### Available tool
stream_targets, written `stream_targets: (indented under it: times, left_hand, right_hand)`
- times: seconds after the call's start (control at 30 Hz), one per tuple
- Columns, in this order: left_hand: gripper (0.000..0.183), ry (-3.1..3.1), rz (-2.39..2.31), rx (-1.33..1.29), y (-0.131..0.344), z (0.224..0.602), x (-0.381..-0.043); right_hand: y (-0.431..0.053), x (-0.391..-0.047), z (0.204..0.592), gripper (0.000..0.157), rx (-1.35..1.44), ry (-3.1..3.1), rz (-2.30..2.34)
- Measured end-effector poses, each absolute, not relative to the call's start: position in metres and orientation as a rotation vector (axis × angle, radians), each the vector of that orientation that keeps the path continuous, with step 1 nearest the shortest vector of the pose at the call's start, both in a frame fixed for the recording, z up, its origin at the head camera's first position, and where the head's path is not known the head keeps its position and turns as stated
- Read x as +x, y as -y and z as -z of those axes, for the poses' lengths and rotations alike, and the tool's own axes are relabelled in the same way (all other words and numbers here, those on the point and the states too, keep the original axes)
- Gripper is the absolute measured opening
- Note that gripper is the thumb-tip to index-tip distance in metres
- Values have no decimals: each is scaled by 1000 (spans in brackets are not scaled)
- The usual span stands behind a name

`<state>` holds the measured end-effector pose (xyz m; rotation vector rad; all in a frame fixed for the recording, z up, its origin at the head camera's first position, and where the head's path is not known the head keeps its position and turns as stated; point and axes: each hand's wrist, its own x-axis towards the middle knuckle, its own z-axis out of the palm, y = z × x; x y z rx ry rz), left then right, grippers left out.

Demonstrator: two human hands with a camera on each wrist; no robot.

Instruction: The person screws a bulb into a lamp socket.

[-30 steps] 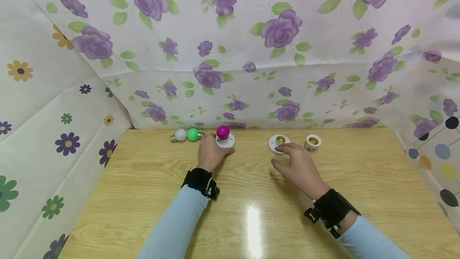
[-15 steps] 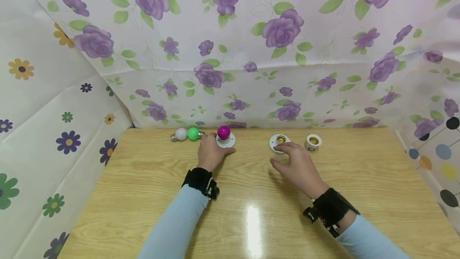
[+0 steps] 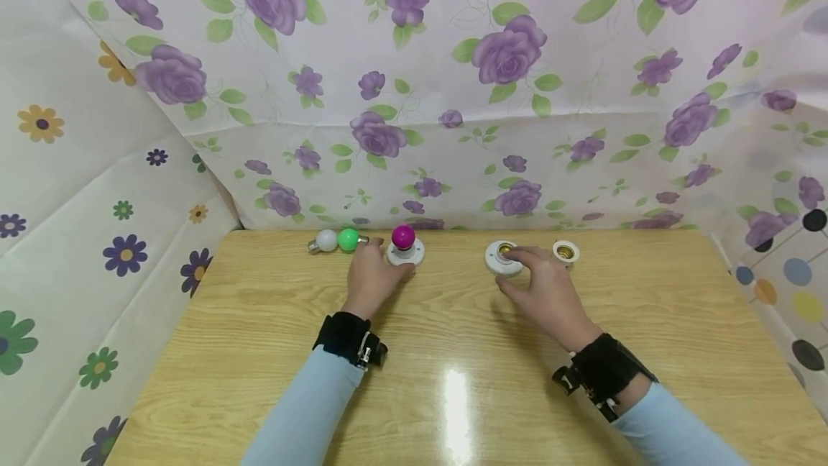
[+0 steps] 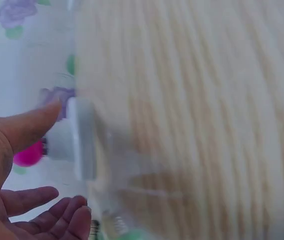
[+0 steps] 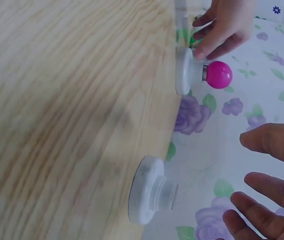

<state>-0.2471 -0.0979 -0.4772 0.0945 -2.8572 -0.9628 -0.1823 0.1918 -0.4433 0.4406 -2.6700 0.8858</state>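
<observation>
A magenta bulb (image 3: 403, 237) stands upright in a round white lamp holder (image 3: 414, 254) near the table's back edge. My left hand (image 3: 371, 279) is just left of this holder, fingers relaxed and spread; in the left wrist view a gap shows between thumb and fingers. Further right, a second round white lamp holder (image 3: 494, 259) has a brass-lined opening and no bulb. My right hand (image 3: 546, 293) is over its right side, thumb and fingers apart; the right wrist view shows these fingers (image 5: 261, 192) holding nothing, apart from the holder.
A white bulb (image 3: 327, 240) and a green bulb (image 3: 348, 239) lie left of my left hand. A smaller white socket (image 3: 566, 252) stands behind my right hand, partly covered by it. Flowered cloth (image 3: 414, 128) hangs along the wooden table's (image 3: 420, 351) back edge.
My left hand has drawn back slightly to the left from the holder with the magenta bulb. My right hand has moved a little right, now overlapping the small socket. The holders stay in place.
</observation>
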Motion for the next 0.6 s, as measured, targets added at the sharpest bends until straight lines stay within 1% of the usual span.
stream_targets:
  times: [0.07,0.2,0.47,0.6]
  left_hand:
    - [76,2830,949,88,97,471,-243]
    - [65,2711,947,33,95,459,-235]
    - [53,2505,879,-175,89,444,-217]
    - [47,2442,874,-341,83,445,-209]
  right_hand:
    - [-194,-184,442,44,433,2652,-876]
    - [-200,-187,439,47,411,2610,-865]
    - [-218,-199,438,66,303,2555,-810]
    - [-230,-201,441,69,234,2604,-812]
